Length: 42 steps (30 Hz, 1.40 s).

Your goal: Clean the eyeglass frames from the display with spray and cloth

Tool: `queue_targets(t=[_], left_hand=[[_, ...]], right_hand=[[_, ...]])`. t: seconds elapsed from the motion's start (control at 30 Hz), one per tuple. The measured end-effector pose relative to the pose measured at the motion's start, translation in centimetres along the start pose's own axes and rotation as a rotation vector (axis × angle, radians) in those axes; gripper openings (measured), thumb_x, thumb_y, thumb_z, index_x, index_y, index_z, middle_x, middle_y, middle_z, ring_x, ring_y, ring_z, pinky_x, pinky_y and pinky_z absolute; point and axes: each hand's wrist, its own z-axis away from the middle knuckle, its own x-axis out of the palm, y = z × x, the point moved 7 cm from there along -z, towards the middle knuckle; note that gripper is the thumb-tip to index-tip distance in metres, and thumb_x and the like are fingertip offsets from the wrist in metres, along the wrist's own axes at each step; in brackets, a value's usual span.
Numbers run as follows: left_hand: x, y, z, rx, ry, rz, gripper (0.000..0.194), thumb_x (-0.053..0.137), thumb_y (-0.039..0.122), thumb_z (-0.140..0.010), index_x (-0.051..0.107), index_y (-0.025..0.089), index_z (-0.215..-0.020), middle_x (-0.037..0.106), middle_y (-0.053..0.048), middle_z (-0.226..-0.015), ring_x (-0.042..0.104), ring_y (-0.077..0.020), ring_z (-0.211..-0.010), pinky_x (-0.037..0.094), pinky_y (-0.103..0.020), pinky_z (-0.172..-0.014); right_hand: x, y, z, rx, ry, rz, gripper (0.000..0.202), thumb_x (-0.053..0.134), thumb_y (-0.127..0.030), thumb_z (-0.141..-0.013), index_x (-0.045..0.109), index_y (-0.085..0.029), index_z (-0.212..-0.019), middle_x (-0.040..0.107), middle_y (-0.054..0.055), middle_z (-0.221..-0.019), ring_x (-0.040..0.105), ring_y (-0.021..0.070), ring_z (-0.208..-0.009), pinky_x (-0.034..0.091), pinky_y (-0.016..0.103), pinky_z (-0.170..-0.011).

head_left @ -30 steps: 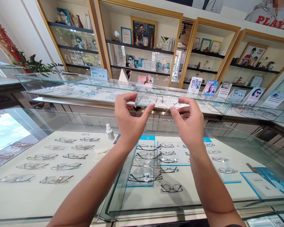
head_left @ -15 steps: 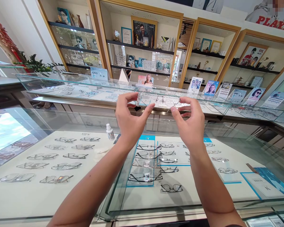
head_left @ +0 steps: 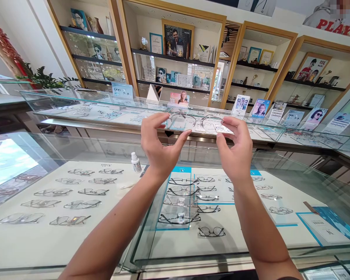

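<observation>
A pair of thin-rimmed eyeglasses [head_left: 184, 115] hangs level in the air above the glass counter, held at both ends. My left hand [head_left: 161, 146] pinches its left end with the fingertips, the thumb stretched out below the rim. At the opposite end, my right hand [head_left: 236, 149] grips the frame's corner with its fingers, thumb lower down. The lenses are clear, so the display behind shows through them. Where the temples lie is hard to make out against that background.
Rows of eyeglasses [head_left: 53, 192] lie in the glass display case [head_left: 140, 237] beneath my arms. A small white bottle [head_left: 135, 163] stands left of my left forearm. Beyond is another glass counter with upright cards [head_left: 259, 109], then wall shelves [head_left: 175, 58].
The eyeglasses have turned in my hands, and their dark upper rim now shows more plainly. My right thumb has shifted slightly right, and my left hand slightly left.
</observation>
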Motion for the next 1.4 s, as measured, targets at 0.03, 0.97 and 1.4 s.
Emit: queue_targets(t=[0.03,0.97,1.4], left_hand=[[0.0,0.1,0.0,0.019,0.000,-0.017,0.059,0.093,0.041,-0.081,0.062,0.027,-0.129,0.068,-0.009,-0.123,0.067,-0.0305,-0.119,0.061,-0.047,-0.090],[2.2,-4.3,0.2,-0.366,-0.173,0.353,0.065,0.089,0.065,-0.079,0.060,0.030,-0.127,0.070,-0.010,-0.132,0.071,-0.0254,-0.119,0.062,-0.042,-0.098],[2.6,-4.2,0.3,-0.364,-0.206,0.375,0.063,0.087,0.064,-0.081,0.060,0.031,-0.127,0.070,-0.011,-0.132,0.073,-0.0260,-0.119,0.063,-0.043,-0.097]], right_hand=[[0.1,0.2,0.0,0.009,-0.004,-0.005,0.034,0.060,-0.017,-0.096,0.063,-0.029,-0.128,0.071,0.008,-0.135,0.069,0.0256,-0.128,0.063,0.047,-0.099],[0.2,0.0,-0.1,0.160,-0.078,-0.270,0.020,0.060,-0.046,-0.105,0.068,-0.028,-0.109,0.076,0.006,-0.113,0.074,0.0236,-0.113,0.065,0.044,-0.093],[0.5,0.4,-0.2,0.186,-0.142,-0.285,0.022,0.057,-0.048,-0.106,0.067,-0.029,-0.112,0.077,0.005,-0.116,0.075,0.0223,-0.107,0.064,0.043,-0.091]])
